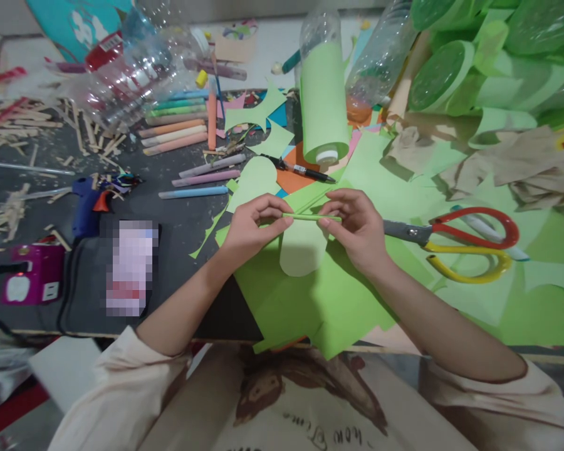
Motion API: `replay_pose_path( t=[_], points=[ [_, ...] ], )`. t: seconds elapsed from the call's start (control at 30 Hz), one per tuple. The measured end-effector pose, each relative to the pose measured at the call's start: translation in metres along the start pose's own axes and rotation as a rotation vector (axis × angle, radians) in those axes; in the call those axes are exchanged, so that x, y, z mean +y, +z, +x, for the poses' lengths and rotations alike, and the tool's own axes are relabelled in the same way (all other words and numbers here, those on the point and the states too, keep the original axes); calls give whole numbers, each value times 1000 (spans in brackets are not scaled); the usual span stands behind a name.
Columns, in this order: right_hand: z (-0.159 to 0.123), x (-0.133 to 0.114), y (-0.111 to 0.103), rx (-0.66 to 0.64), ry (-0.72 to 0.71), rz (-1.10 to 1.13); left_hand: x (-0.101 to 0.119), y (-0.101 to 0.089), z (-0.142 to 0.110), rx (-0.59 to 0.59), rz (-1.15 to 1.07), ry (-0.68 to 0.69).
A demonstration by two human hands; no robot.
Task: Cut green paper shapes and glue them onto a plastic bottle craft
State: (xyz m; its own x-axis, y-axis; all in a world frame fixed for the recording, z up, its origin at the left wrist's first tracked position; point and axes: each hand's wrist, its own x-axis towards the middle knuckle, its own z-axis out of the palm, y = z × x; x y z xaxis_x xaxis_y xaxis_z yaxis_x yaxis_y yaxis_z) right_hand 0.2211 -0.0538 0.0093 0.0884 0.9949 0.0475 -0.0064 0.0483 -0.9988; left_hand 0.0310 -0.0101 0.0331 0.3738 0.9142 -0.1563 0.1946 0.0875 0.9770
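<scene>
Between my two hands a thin, narrow green paper strip [310,217], perhaps folded or rolled, is stretched level. My left hand [259,227] pinches its left end between thumb and fingertips. The right end is pinched the same way by my right hand [355,222]. Just beneath lies a pale green paper cutout [303,250] with a rounded end, on top of bright green paper sheets [282,300]. Scissors [470,238] with red and yellow handles rest beside my right hand, their blades partly hidden. A black pen [308,171] lies beyond my fingers.
A bottle wrapped in green paper [324,100] stands at the back. Clear plastic bottles [131,75], coloured paper rolls [173,138] and wooden sticks [89,131] lie left. A blue glue gun [85,203] and a phone [130,266] sit front left. Crumpled brown paper [521,169] is at right.
</scene>
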Motion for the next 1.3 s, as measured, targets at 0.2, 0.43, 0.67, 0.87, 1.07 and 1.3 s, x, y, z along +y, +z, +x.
replay_pose_path(
  t=[0.2,0.43,0.67,0.87,1.07,1.3],
  points=[
    [0,-1,0,3,13,-19,0,0,1,38,-26,-10],
    [2,0,-2,26,1,-13,-7,-4,6,89,-157,60],
    [1,1,-2,23,-16,10,-12,-3,7,194,-176,148],
    [-1,0,-2,-12,-2,-2,-12,-1,3,172,-51,204],
    [-1,0,0,-56,20,-32,-15,5,-2,-75,32,238],
    [-1,-1,-2,-111,20,-83,-20,2,-2,-65,87,350]
  ],
)
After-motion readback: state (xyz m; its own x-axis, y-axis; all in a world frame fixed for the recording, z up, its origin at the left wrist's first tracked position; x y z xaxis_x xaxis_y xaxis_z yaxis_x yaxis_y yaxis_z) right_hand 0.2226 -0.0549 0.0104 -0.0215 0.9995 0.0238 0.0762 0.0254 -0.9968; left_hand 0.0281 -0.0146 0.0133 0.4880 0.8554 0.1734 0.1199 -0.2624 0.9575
